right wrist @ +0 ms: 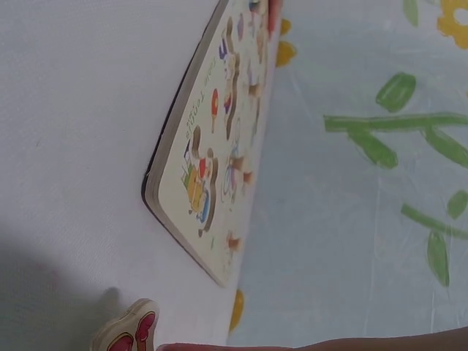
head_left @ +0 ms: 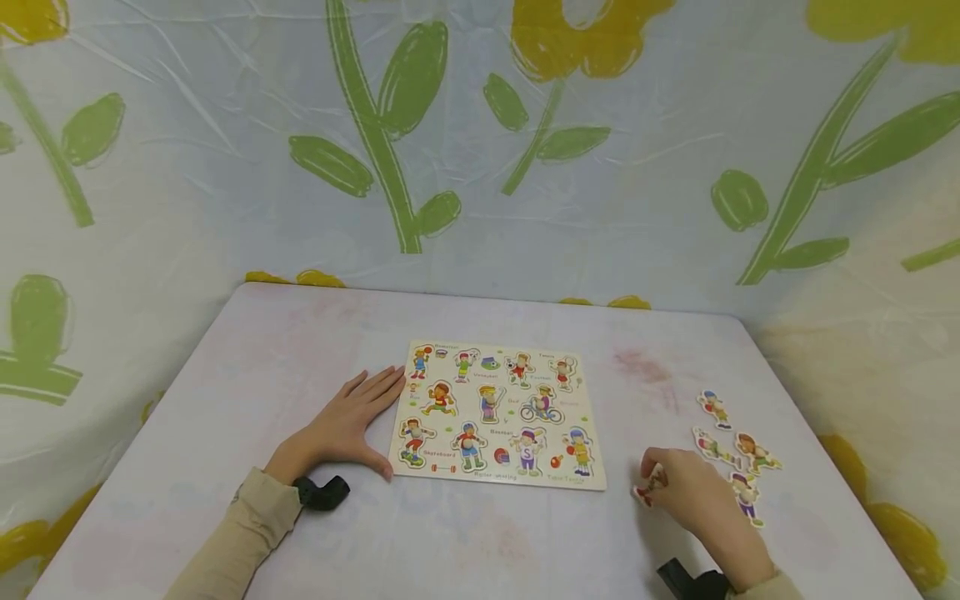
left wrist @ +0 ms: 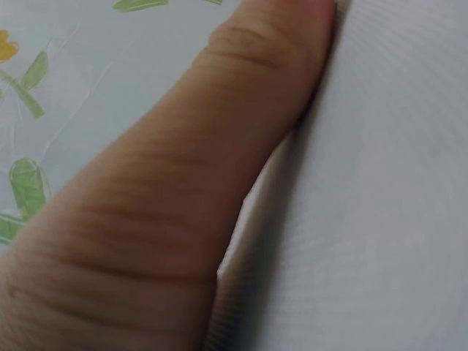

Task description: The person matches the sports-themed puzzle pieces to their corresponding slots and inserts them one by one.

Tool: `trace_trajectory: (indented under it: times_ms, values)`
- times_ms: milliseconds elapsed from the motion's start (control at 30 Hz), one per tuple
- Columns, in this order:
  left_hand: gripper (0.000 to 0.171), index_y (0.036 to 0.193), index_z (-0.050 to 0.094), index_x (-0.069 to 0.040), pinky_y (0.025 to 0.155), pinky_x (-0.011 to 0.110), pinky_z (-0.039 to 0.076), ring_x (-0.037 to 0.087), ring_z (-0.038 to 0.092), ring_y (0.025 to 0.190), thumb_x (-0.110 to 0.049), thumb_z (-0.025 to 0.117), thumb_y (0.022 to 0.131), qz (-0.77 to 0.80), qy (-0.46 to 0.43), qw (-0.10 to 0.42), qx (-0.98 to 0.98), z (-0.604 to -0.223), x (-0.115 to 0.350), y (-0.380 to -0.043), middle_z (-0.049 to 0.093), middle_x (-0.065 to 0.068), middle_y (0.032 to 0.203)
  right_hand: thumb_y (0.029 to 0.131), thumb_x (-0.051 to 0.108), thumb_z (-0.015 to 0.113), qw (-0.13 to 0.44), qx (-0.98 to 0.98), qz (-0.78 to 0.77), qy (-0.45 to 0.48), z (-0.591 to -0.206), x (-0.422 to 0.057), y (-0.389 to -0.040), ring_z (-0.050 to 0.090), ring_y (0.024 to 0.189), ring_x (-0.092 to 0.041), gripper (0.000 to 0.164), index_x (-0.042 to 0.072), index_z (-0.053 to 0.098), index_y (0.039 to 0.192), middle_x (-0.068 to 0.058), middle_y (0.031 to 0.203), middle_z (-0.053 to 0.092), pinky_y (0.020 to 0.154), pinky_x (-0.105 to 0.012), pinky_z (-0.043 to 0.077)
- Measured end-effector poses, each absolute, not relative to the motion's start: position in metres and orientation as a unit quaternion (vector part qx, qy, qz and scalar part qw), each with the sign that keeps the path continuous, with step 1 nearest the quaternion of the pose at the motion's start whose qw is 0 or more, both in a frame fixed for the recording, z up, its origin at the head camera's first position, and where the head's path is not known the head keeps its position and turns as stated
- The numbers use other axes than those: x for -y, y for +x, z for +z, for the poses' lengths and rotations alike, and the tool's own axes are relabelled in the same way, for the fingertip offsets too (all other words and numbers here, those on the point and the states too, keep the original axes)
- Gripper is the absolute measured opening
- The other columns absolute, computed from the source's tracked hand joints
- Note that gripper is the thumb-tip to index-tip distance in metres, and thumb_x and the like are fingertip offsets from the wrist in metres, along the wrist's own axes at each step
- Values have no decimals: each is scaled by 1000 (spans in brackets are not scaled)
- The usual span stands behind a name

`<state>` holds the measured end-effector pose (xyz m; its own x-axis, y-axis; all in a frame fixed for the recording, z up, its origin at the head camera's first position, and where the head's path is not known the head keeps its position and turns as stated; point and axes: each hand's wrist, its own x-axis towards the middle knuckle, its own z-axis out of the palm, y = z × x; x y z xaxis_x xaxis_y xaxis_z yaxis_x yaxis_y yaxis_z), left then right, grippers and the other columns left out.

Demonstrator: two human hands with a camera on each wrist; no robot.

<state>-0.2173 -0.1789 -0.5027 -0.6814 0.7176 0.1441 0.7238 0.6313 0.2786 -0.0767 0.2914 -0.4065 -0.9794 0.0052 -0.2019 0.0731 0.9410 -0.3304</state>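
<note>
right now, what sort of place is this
Likely a curtained-off tabletop play space: white sheeting printed with yellow flowers backs and flanks a pale table bearing a flat cream sports-figure puzzle board.

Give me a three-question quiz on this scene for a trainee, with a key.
1. True or false: the right hand touches the sports puzzle board.
2. Where is the left hand? A) over the loose puzzle pieces; B) at the board's left edge; C) on the board's right edge.
3. In the head view, how many loose puzzle pieces can be seen lying on the table, leaving out the held piece?

Key:
1. False; it is off to the board's right, pinching the held piece.
2. B
3. Four
</note>
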Motion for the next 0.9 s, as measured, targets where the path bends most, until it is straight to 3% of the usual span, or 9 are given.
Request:
trace_trajectory:
  times_ms: [200, 467, 900]
  values:
    - [142, 158, 21, -6, 120, 53, 8, 29, 13, 151, -94, 61, 54, -165, -403, 19, 900, -502, 179, -217, 16, 8, 165, 68, -6, 73, 58, -983, -175, -7, -405, -286, -83, 45, 59, -15, 25, 10, 61, 83, 1, 65, 49, 51, -31, 37]
    - [142, 158, 21, -6, 119, 54, 9, 30, 14, 151, -93, 62, 54, -163, -401, 18, 901, -502, 179, -216, 16, 9, 165, 68, -5, 76, 35, -981, -190, -12, -399, -278, -90, 49, 63, -16, 23, 6, 62, 82, -1, 71, 56, 53, -31, 42]
    - [143, 158, 21, -6, 120, 53, 7, 28, 12, 152, -93, 62, 53, -171, -398, 4, 901, -499, 178, -216, 15, 7, 166, 70, -8, 76, 18, -974, -225, -27, -392, -265, -96, 52, 63, -15, 37, 2, 56, 99, -1, 72, 57, 51, -27, 45]
